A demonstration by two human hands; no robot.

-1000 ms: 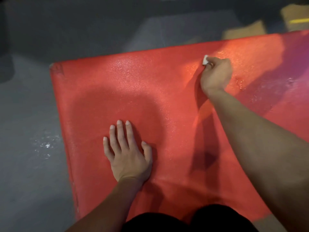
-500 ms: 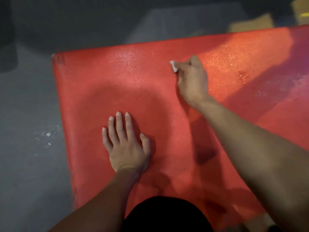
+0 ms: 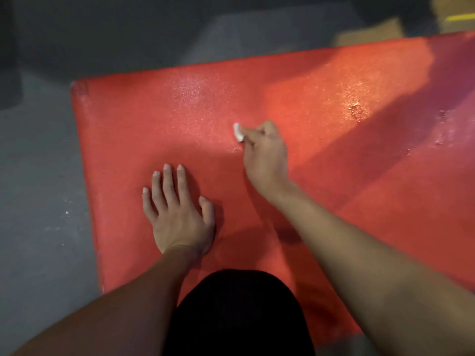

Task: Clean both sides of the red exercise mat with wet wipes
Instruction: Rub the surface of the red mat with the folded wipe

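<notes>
The red exercise mat [image 3: 334, 129] lies flat on the floor and fills most of the view; its left end is near the frame's left. My left hand [image 3: 177, 211] rests palm down on the mat, fingers spread, holding nothing. My right hand [image 3: 264, 155] is closed around a small white wet wipe [image 3: 238, 132], pressing it on the mat just above and right of the left hand. Only a corner of the wipe pokes out past the fingers. Wet glistening patches show on the mat near the top and at the right.
Grey floor [image 3: 38, 201] surrounds the mat, with small white specks to the left. Brown cardboard pieces [image 3: 370, 34] lie beyond the mat's far edge at the top right. My dark-clothed knee [image 3: 239, 312] is over the mat's near edge.
My right hand has swept the wipe leftward and toward me across the mat, from near the far edge to the middle. The left hand has stayed planted.
</notes>
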